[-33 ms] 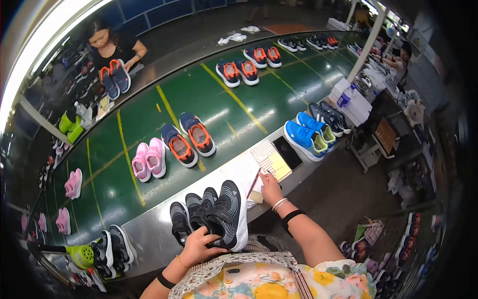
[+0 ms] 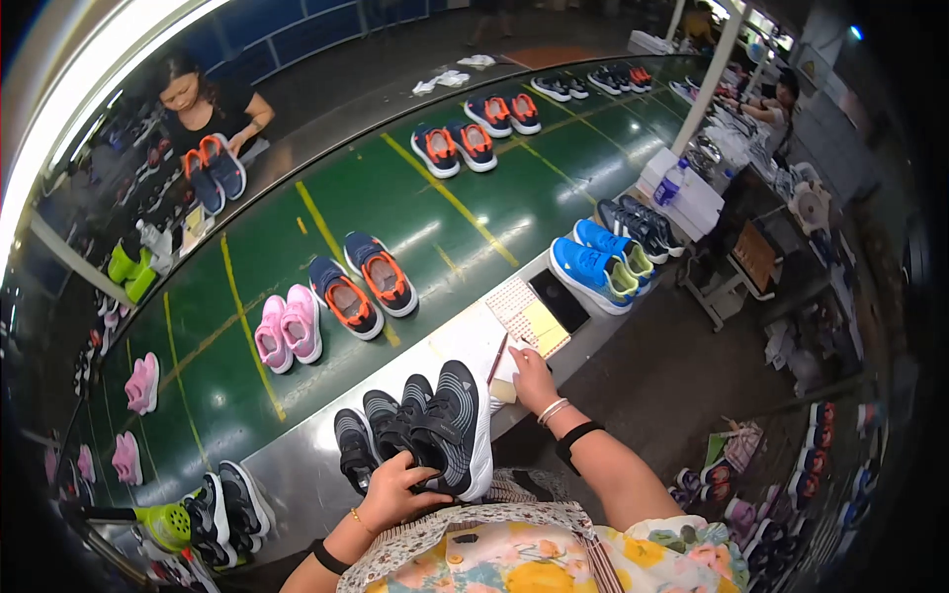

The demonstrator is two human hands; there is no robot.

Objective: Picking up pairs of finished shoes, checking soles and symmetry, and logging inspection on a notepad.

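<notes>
My left hand (image 2: 395,491) grips the heel end of a black sneaker (image 2: 450,425) with grey wavy lines and a white sole. More black sneakers (image 2: 356,445) of the same kind stand close against it on the metal ledge. My right hand (image 2: 534,381) is over the white work surface, its fingers bent and closed at the edge of something white (image 2: 508,364). Whether that white piece is in the fingers is hard to see. Beside the fingertips lies a dark red pencil or pen (image 2: 497,358), and below it a small beige block (image 2: 502,391).
A dotted sheet with a yellow pad (image 2: 544,326), a dark phone (image 2: 560,301) and blue sneakers (image 2: 598,267) lie to the right. Pink (image 2: 289,329) and navy-orange shoes (image 2: 381,275) stand on the green conveyor (image 2: 247,306). Across it, a co-worker (image 2: 203,119) holds navy-orange shoes.
The whole view has shifted slightly. My right hand has drawn back a little from the dotted sheet, and more of the white piece shows by its fingers. My left hand keeps its grip.
</notes>
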